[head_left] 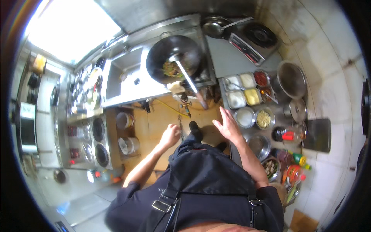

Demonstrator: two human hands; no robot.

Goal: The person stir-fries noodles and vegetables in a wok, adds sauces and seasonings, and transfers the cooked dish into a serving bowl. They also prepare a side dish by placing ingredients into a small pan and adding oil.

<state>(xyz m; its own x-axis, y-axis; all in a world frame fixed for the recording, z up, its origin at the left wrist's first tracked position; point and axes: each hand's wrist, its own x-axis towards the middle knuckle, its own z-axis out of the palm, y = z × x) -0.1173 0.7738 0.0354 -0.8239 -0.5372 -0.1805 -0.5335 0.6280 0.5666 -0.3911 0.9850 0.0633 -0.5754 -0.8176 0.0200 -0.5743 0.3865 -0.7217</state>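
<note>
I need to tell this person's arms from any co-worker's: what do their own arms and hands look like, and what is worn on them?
Both forearms are bare, with no gloves, watch or rings visible on the left hand or right hand. Short dark navy sleeves end above the elbows. A dark apron with metal strap buckles covers the front.

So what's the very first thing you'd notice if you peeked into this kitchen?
The big black wok on the steel stove at the top middle, with stir-fried food and a long-handled ladle resting in it. Next, the tray of seasoning tubs in white, yellow and red to the right of it. Below, the cook's right hand is spread open and the left hand loosely curled, both empty.
</note>
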